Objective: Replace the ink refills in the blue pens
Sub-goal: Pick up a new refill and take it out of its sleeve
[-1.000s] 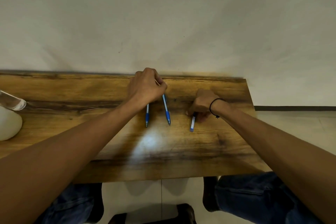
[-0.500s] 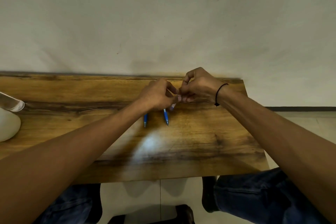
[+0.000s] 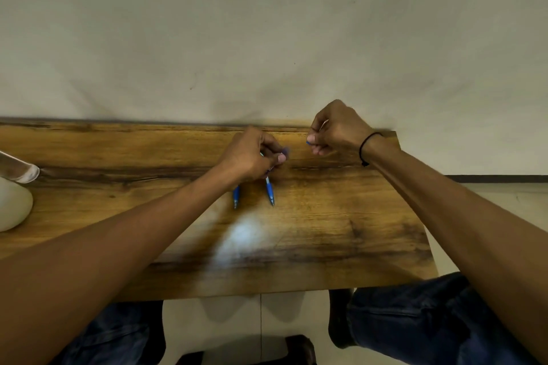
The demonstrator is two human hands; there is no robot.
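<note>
Two blue pens lie side by side on the wooden table (image 3: 326, 231), one (image 3: 236, 197) to the left of the other (image 3: 270, 190), tips toward me. Their far ends are hidden under my left hand (image 3: 252, 154). That hand hovers over them, fingers pinched on a small blurred bluish pen piece (image 3: 285, 152). Off to the right, near the table's far edge, my right hand (image 3: 335, 130) is closed around another pen part (image 3: 309, 143); only its blue end and a thin pale sliver above the fingers show. A gap separates the two hands.
A white rounded object (image 3: 12, 207) and a clear glass-like item (image 3: 17, 170) sit at the table's left edge. A plain wall rises right behind the table. The table's right end lies just past my right wrist. My knees in jeans are below the near edge.
My right hand lifted the third pen off the table and met my left hand. The hands have since pulled apart, each with a piece, the right one moving to the right.
</note>
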